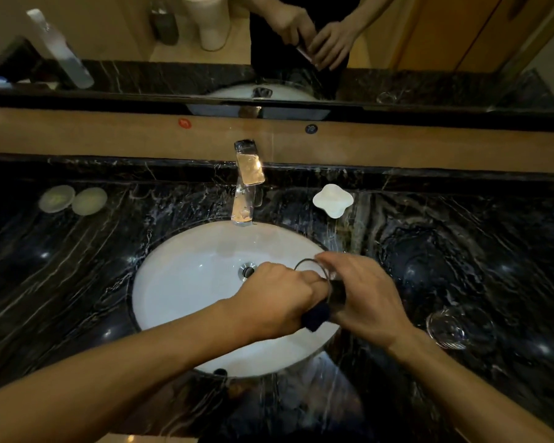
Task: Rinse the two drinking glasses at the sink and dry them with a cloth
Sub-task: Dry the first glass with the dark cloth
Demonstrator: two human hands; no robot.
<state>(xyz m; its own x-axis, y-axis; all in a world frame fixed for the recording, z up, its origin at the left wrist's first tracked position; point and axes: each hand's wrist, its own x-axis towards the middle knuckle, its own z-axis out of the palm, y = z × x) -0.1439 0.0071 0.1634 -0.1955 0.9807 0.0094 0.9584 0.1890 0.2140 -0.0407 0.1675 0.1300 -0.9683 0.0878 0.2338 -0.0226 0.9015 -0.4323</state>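
Observation:
Over the right side of the white oval sink (186, 282), my right hand (362, 298) grips a clear drinking glass (314, 270), tilted with its rim toward the tap. My left hand (279, 298) is curled round a dark blue cloth (315, 316), pressed against the glass; only a corner of the cloth shows below my fist. A second clear glass (458, 324) lies on its side on the black marble counter to the right of the sink. No water runs from the chrome tap (247, 183).
A white soap dish (332, 199) sits right of the tap. Two round pale lids (72, 199) rest at the counter's back left. A mirror (429, 43) spans the wall behind and reflects my hands. The counter's front edge is near my body.

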